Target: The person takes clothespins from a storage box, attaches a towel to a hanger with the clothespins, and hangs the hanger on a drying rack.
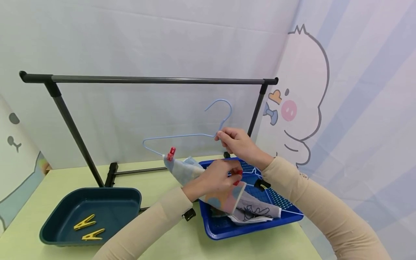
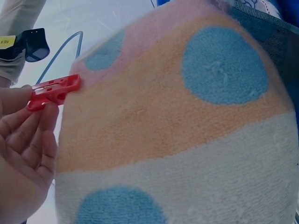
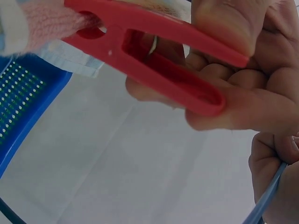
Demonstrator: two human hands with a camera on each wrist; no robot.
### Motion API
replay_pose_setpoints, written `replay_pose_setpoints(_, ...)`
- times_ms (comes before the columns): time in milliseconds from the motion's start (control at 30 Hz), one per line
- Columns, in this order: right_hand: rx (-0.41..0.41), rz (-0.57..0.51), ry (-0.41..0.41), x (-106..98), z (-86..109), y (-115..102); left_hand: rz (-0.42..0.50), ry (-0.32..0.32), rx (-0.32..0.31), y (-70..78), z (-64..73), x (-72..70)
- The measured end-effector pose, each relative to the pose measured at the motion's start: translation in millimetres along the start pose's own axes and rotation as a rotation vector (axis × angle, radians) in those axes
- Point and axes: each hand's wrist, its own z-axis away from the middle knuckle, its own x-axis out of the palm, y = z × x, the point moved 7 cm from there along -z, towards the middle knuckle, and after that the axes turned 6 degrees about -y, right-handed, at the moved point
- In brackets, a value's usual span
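- Above the blue perforated plastic basket [image 1: 253, 229], a soft towel [image 2: 154, 126] with pink, orange and white bands and blue discs hangs from a pale blue wire hanger [image 1: 182, 136].
- Right hand [image 1: 240, 144]: grip closed around the hanger just below its hook.
- Left hand [image 1: 224, 177]: grip clamped on a red plastic clothespin [image 2: 65, 85], thumb on one lever and fingers on the other.
- That clothespin bites a pink corner of the towel; whether it also takes in the hanger wire cannot be told.
- Second red clothespin [image 1: 171, 154]: fixed at the towel's opposite upper corner, by the hanger's far end.
- Beneath the towel, a grey cloth with black line drawing [image 1: 260, 206] lies in the basket.
- To the left, a dark green plastic tray [image 1: 121, 215] stands on the yellow-green bench [image 1: 175, 242], with two yellow clothespins [image 1: 85, 222] lying inside, near each other.
- Behind the hands, a black metal rack [image 1: 162, 79] stands with its bar level.
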Motion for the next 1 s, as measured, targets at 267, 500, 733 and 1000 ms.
replay_pose_setpoints(267,0.01,-0.008,-0.003,0.9,-0.1,1.2,-0.007,-0.016,-0.015,-1.0,0.3,0.1)
replay_pose_setpoints(500,0.019,-0.002,-0.006,3.0,0.5,4.5,0.011,-0.034,-0.056,-4.7,2.6,3.0)
replay_pose_setpoints(733,0.016,-0.004,-0.006,3.6,-0.2,5.8,0.052,-0.02,-0.089,-7.9,4.8,4.0)
replay_pose_setpoints(1000,0.022,0.008,-0.01,3.3,-0.5,6.5,0.079,0.017,-0.08,-9.5,6.2,2.1)
